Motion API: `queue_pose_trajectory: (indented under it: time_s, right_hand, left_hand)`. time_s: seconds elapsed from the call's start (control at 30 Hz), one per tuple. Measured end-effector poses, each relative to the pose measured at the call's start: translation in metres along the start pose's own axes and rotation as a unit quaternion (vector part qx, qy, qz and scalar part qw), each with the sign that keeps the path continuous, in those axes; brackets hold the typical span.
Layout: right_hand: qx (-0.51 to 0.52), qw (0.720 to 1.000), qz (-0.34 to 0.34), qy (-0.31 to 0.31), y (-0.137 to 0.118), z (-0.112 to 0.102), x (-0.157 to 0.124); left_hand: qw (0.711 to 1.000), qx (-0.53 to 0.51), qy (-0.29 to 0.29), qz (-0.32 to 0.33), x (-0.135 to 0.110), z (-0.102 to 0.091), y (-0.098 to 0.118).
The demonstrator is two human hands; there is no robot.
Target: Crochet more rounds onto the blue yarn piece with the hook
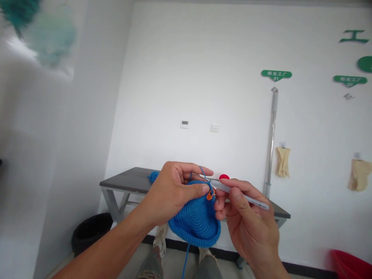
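My left hand [183, 186] pinches the upper edge of a round blue crochet piece [196, 217], thumb in front, index finger stretched out with blue yarn over it. In my right hand [250, 217] is a crochet hook [252, 200] with a pale grey handle, held like a pen. Its metal tip points left and meets the work by my left thumb. An orange stitch marker [210, 194] hangs at the edge of the piece between both hands. A strand of blue yarn [186, 260] drops below it.
Behind my hands stands a dark grey table [124, 180] with a ball of blue yarn [153, 177] and something red [224, 177] on it. A black bin [91, 232] is at lower left, a red bucket [350, 265] at lower right. Gloves [283, 162] hang beside a metal pole [272, 143].
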State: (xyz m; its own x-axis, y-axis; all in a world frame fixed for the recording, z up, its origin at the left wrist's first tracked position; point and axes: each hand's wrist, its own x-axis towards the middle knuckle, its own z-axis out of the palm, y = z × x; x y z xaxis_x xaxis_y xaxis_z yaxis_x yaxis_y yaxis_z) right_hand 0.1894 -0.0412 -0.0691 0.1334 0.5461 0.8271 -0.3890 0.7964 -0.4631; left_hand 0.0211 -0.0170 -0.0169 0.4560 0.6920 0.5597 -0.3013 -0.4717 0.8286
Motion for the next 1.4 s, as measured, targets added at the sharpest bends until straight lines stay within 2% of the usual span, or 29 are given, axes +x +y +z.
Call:
queue_pose_trajectory:
  time_s: [0.2, 0.33, 0.6, 0.9, 1.4]
  right_hand:
    - [0.015, 0.999, 0.0, 0.038, -0.005, 0.005, 0.0]
    - [0.016, 0.999, 0.004, 0.052, -0.004, 0.006, 0.001]
    - [-0.002, 1.0, -0.011, -0.01, -0.007, -0.003, 0.003]
    - [-0.069, 0.991, -0.039, -0.11, -0.018, -0.024, 0.013]
    - [-0.163, 0.968, -0.072, -0.178, -0.041, -0.047, 0.016]
  left_hand:
    - [0.998, -0.06, -0.016, -0.005, -0.005, 0.001, 0.001]
    - [0.997, -0.073, -0.007, 0.002, -0.006, 0.005, 0.006]
    - [0.997, -0.058, 0.017, -0.047, -0.007, 0.001, 0.006]
    - [0.998, -0.004, 0.012, -0.059, -0.006, -0.002, 0.007]
    - [0.998, 0.028, 0.013, -0.053, -0.005, -0.002, 0.008]
